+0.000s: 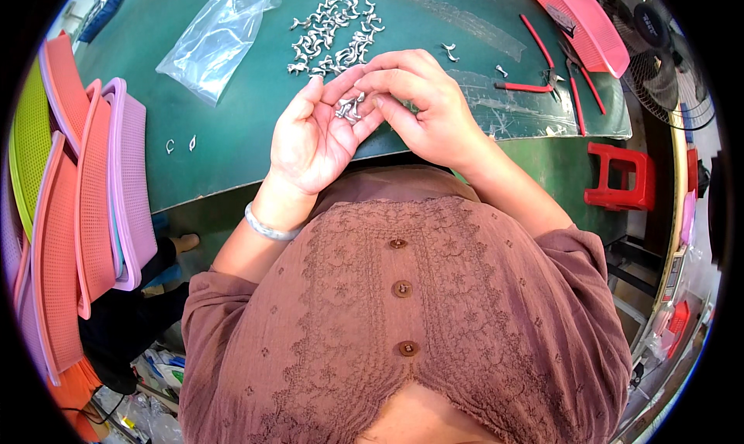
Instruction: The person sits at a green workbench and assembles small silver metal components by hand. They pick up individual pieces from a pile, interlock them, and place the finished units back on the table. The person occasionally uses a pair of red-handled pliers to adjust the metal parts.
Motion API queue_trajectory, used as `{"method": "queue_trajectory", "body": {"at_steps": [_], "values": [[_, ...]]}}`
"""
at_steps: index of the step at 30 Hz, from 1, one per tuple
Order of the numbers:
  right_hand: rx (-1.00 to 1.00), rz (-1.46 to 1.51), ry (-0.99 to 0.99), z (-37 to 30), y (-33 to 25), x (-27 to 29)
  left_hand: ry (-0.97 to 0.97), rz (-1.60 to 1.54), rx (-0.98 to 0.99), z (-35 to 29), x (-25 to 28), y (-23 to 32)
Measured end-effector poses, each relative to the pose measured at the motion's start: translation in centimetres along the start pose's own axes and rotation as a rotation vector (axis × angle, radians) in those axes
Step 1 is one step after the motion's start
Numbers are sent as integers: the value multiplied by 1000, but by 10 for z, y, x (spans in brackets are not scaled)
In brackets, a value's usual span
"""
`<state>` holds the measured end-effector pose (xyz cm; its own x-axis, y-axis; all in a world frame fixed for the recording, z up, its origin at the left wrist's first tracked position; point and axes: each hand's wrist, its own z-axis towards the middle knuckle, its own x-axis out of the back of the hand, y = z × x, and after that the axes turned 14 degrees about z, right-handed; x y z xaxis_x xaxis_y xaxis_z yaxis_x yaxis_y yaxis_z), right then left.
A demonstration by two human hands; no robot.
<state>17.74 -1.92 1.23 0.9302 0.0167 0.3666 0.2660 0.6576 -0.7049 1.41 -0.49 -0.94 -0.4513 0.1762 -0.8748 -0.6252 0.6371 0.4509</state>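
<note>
My left hand (314, 138) is palm up over the near edge of the green table (232, 134), cupping several small silver metal pieces (349, 108) on its fingers. My right hand (422, 103) curls over from the right, its fingertips pinching at those pieces. A loose pile of the same small metal parts (333, 33) lies on the table just beyond both hands. A pale bangle (267, 227) circles my left wrist.
A clear plastic bag (217, 33) lies at the back left. Red-handled pliers (542, 84) and a pink tray (577, 18) sit at the right. Stacked pink, purple and green baskets (93, 204) stand at the left. A red stool (620, 177) and a fan (659, 49) are right.
</note>
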Motion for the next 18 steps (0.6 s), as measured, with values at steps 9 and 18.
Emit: {"method": "queue_trajectory", "body": {"at_steps": [9, 18], "values": [[11, -55, -47, -3, -3, 2, 9, -4, -10, -2, -3, 1], [38, -85, -35, -4, -2, -4, 3, -32, -7, -4, -5, 2]]}}
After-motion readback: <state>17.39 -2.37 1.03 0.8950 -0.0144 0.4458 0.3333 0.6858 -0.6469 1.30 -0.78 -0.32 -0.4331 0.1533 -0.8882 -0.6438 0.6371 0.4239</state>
